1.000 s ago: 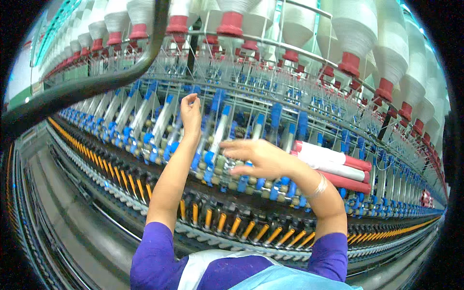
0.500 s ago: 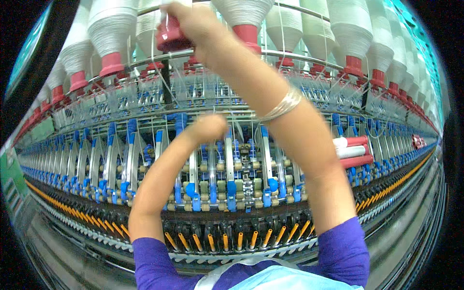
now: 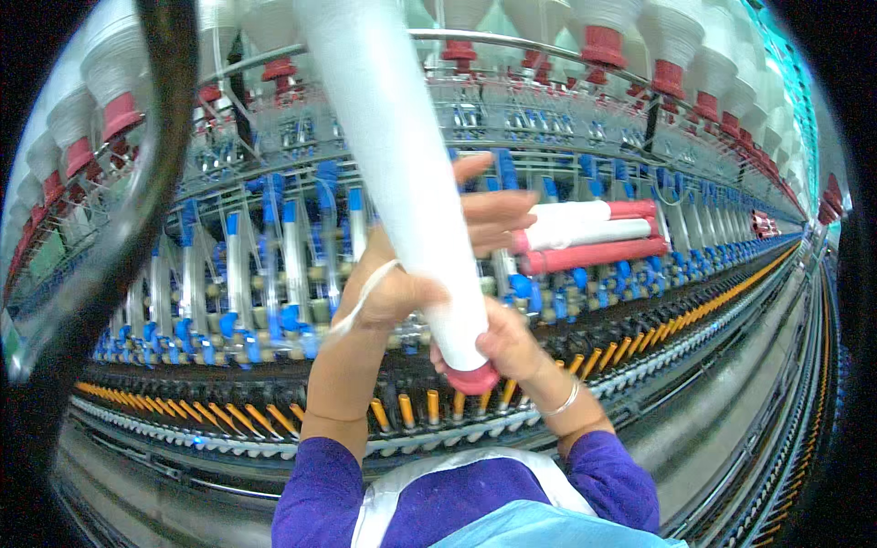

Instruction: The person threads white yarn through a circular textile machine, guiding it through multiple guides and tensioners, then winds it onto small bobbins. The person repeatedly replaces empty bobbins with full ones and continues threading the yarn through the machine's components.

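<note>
A long white roving bobbin slants down in front of me, its red end lowest and its top cut off by the picture's upper edge. My right hand is wrapped round its lower part, just above the red end. Behind the bobbin my left hand lies with long fingers stretched out past its right side. The left thumb is against the bobbin's near side. Across my left wrist runs a thin white strand or band.
Several red and white bobbins lie on the spinning frame to the right. Full white bobbins hang overhead from a rail. Orange tubes stand in a row below. A blurred dark curved bar crosses the left foreground.
My right hand has come down from a red bobbin end overhead and now grips the white bobbin low. The left hand has opened behind it. The view has shifted.
</note>
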`<state>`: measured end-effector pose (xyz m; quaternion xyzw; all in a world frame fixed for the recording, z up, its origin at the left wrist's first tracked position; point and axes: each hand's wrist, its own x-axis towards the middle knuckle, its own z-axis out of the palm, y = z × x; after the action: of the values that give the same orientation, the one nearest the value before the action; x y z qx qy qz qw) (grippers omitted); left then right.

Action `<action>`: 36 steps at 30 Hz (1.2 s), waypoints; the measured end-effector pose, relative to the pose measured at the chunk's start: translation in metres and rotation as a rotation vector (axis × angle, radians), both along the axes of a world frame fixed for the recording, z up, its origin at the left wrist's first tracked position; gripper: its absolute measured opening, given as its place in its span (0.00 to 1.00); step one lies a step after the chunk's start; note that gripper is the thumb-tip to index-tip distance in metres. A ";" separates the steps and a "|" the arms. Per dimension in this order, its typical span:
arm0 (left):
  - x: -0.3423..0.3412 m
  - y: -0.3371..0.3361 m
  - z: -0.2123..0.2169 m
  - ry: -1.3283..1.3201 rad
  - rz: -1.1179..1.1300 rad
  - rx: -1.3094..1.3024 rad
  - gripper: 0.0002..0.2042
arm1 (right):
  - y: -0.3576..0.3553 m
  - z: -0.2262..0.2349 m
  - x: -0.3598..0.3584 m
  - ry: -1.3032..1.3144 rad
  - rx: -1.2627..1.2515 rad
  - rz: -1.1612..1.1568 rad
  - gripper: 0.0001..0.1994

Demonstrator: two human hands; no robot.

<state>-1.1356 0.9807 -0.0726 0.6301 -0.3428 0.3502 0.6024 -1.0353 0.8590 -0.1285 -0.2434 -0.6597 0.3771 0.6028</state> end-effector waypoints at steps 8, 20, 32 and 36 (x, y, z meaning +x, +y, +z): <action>0.168 -0.084 -0.026 -0.326 0.012 -0.352 0.25 | -0.052 -0.007 0.224 -0.573 -0.211 -0.163 0.27; 0.317 -0.082 0.000 0.493 0.459 -0.513 0.20 | 0.015 0.039 0.469 -1.406 -0.010 -1.229 0.34; 0.364 -0.390 0.236 0.204 0.269 0.304 0.44 | -0.442 0.220 0.498 0.126 1.310 -2.600 0.22; 0.403 -0.472 0.244 -0.122 0.370 -0.240 0.35 | -0.497 0.281 0.507 0.233 0.472 -0.873 0.25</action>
<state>-0.7326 0.5090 0.1715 0.5838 -0.2131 0.5301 0.5768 -0.5285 0.3615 0.1523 -0.3097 -0.4922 -0.0446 0.8123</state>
